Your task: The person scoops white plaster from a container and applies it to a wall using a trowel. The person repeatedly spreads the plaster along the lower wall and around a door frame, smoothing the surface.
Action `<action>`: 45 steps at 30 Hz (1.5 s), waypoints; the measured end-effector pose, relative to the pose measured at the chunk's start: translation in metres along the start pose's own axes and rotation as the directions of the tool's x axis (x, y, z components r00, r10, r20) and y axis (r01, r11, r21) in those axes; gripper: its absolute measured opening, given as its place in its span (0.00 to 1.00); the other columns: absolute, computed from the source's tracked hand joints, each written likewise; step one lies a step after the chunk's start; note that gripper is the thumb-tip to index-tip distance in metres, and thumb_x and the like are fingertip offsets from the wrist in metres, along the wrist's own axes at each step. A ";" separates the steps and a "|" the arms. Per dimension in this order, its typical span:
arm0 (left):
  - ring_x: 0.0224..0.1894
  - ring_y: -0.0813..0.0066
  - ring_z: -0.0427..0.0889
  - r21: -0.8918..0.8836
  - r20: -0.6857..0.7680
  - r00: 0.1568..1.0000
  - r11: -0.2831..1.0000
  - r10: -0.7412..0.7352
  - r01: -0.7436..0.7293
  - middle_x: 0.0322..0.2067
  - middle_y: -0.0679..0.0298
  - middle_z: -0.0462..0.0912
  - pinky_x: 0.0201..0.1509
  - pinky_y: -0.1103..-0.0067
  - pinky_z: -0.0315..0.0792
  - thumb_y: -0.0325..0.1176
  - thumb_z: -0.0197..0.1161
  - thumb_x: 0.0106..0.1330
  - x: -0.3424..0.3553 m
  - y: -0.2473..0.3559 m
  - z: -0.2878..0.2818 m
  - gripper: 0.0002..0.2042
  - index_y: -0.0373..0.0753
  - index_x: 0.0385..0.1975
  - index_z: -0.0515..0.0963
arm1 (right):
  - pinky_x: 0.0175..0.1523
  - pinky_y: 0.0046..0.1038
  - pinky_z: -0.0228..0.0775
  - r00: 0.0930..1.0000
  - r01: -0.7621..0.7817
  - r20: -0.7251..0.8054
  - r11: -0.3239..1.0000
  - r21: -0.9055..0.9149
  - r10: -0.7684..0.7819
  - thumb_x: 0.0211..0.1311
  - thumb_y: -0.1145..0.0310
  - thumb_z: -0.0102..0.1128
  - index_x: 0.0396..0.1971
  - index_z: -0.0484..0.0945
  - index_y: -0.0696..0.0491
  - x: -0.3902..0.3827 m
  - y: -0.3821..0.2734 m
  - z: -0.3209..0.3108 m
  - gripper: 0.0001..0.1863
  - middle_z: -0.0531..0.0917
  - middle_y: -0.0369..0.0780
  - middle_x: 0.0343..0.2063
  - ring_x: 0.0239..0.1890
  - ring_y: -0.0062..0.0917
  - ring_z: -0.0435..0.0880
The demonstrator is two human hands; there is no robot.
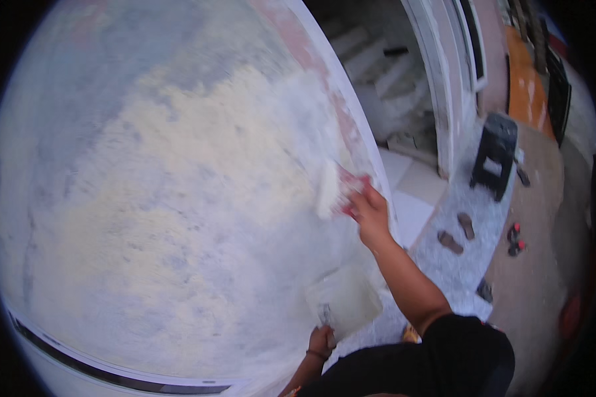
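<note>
No writing can be read anywhere. Just before three o'clock, a black object (487, 147) bears a pale rectangular patch (493, 165), perhaps a label, though too blurred to tell; toward two o'clock, an orange board (526, 83) shows pale, illegible marks (531, 92).

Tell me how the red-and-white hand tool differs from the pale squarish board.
The red-and-white hand tool looks narrow; the pale squarish board is broader. The tool shows red at the right hand; the board shows none. The tool sits higher in view than the board. Both are held, the board by the left hand.
</note>
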State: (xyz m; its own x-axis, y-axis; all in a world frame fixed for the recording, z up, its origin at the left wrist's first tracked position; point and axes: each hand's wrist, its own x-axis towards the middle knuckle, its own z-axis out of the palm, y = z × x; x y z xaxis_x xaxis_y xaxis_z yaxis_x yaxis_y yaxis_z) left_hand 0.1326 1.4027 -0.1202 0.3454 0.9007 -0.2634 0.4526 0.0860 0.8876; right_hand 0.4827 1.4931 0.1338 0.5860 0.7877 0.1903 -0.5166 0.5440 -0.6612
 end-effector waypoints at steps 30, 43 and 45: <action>0.19 0.74 0.71 -0.529 0.063 0.933 0.781 -0.355 0.333 0.23 0.68 0.70 0.16 0.77 0.64 0.31 0.59 0.54 -0.005 0.030 0.013 0.08 0.42 0.33 0.71 | 0.43 0.40 0.77 0.871 -0.028 0.095 0.241 -0.970 0.482 0.62 0.62 0.57 0.38 0.80 0.59 -0.135 0.041 -0.100 0.15 0.84 0.51 0.32 0.34 0.42 0.86; 0.17 0.76 0.71 -0.406 0.369 0.909 0.847 -0.191 0.343 0.20 0.70 0.68 0.13 0.79 0.63 0.29 0.58 0.54 0.025 0.025 0.045 0.09 0.44 0.35 0.72 | 0.43 0.43 0.76 0.953 -0.224 -0.228 0.041 -0.974 -0.198 0.54 0.62 0.63 0.40 0.79 0.56 -0.215 -0.013 -0.174 0.16 0.84 0.49 0.35 0.36 0.45 0.84; 0.16 0.77 0.70 -0.459 0.438 0.834 0.715 -0.335 0.528 0.19 0.70 0.68 0.12 0.79 0.63 0.28 0.58 0.54 0.028 0.038 0.053 0.09 0.44 0.35 0.72 | 0.38 0.40 0.76 0.933 -0.261 -0.257 0.017 -0.965 -0.253 0.52 0.66 0.65 0.39 0.80 0.56 -0.233 -0.035 -0.204 0.14 0.84 0.47 0.30 0.32 0.42 0.84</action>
State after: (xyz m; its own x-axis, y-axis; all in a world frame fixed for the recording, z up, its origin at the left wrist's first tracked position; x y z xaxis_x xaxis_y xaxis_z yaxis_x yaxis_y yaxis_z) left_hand 0.2027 1.4084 -0.1138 0.4969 0.5359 -0.6825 0.1286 0.7323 0.6687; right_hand 0.4917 1.2318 -0.0359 0.8375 0.5229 0.1586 0.4409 -0.4752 -0.7614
